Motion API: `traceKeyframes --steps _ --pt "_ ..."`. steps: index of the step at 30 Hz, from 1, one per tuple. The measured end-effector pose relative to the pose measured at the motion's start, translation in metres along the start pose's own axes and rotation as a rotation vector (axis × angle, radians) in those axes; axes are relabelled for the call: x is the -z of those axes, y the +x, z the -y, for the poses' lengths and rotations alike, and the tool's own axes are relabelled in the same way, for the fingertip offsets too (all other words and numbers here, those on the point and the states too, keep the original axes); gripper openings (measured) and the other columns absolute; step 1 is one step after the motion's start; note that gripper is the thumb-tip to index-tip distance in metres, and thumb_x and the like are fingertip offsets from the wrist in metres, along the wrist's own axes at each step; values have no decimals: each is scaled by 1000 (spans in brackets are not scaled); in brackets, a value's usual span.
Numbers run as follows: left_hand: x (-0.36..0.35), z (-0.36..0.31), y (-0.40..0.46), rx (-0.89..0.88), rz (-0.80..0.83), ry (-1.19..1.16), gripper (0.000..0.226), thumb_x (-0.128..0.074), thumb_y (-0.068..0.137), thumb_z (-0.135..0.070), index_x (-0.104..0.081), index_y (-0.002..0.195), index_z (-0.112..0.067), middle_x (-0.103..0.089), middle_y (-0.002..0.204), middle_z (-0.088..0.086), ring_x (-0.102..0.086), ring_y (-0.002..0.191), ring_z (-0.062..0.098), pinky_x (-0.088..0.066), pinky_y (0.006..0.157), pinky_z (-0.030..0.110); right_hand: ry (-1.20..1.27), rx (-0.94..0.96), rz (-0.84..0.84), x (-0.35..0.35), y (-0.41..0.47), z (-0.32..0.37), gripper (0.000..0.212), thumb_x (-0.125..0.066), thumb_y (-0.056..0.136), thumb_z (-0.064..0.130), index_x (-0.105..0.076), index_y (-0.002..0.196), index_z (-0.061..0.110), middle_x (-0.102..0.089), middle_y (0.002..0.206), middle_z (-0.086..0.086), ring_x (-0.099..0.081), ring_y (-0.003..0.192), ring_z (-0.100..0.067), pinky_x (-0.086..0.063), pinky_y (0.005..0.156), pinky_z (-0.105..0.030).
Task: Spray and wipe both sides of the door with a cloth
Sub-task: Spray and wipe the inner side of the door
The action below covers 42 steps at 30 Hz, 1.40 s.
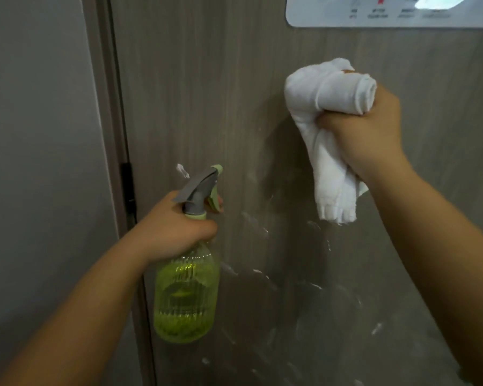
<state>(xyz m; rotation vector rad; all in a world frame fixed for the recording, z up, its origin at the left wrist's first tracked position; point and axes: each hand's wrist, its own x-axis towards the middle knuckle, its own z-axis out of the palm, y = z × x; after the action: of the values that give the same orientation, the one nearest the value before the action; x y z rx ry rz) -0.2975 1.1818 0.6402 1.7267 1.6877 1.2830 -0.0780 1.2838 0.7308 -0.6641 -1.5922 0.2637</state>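
Up close in the head view, a grey-brown wood-grain door (207, 107) fills most of the frame, its lower half streaked with pale wet smears. The left hand (176, 227) grips the neck of a green see-through spray bottle (186, 291), one finger on the pale green trigger under the grey nozzle head, which points toward the door. The bottle hangs upright just in front of the door's left part, near the dark hinge (129, 188) on the frame. The right hand (365, 135) is clenched around a bunched white cloth (326, 126), held against the door's upper right area, with a loose end hanging down below the fist. A white sign (388, 12) sits at the top right of the door, and a grey wall (34, 162) lies to the left
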Motion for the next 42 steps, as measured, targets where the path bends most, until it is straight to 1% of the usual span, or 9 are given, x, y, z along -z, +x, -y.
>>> traceKeyframes --steps 4,13,16,21,27,31,35,37,42 --pt "-27 6 -1 5 -20 0 31 -67 59 -16 -67 88 -25 -71 96 13 -69 83 28 -57 72 41 -28 -34 26 4 -13 -16 19 -60 85 8 -60 91 26 -62 81 21 -60 79 10 -48 75 -13" --pt "-54 26 0 -15 -136 -35 22 -69 74 0 -62 83 -19 -67 85 11 -64 79 27 -48 58 26 -132 107 35 5 -3 -18 14 -57 91 16 -62 100 8 -63 87 2 -60 84 -8 -50 85 -38" --pt "-59 28 -4 -29 -141 -71 28 -69 69 -8 -62 90 -25 -65 76 7 -63 66 25 -47 54 22 -272 248 68 -2 11 -11 12 -55 86 31 -61 91 22 -64 86 -3 -61 82 -20 -49 77 -47" --pt "-62 32 -4 -9 -140 -74 32 -70 72 -6 -62 94 -28 -63 71 6 -54 56 14 -44 54 21 -738 588 -17 -38 35 -7 47 -52 84 36 -56 130 27 -60 125 -8 -54 115 -35 -37 91 -44" --pt "-58 35 0 -16 -160 -91 36 -70 77 0 -63 98 -28 -67 96 16 -61 65 25 -50 59 33 -994 812 -159 -88 47 -35 41 -60 72 22 -68 111 29 -68 98 -3 -66 87 -26 -26 77 -37" --pt "-58 42 5 -12 -171 -127 37 -69 78 4 -64 97 -28 -65 89 15 -60 65 22 -47 54 22 -927 941 -181 -98 31 -50 35 -61 78 20 -70 111 24 -70 98 -6 -65 80 -27 -27 75 -38" --pt "-60 41 7 -20 -188 -176 32 -66 67 -11 -63 91 -31 -59 90 30 -57 65 41 -46 59 33 -858 1037 -18 -102 -10 -75 40 -63 77 17 -69 117 20 -69 103 -12 -64 84 -31 -30 76 -40" --pt "-59 41 6 -6 -202 -192 28 -64 65 -14 -62 88 -30 -57 90 35 -55 64 30 -44 62 39 -845 1023 119 -101 -31 -87 42 -65 77 18 -67 119 18 -67 108 -13 -62 87 -32 -32 77 -42" --pt "-54 45 1 9 -249 -157 25 -70 71 -9 -63 87 -28 -63 89 25 -62 71 40 -51 64 46 -862 1065 272 -86 -66 -112 37 -60 85 17 -65 122 18 -66 111 -14 -62 92 -33 -34 80 -42"
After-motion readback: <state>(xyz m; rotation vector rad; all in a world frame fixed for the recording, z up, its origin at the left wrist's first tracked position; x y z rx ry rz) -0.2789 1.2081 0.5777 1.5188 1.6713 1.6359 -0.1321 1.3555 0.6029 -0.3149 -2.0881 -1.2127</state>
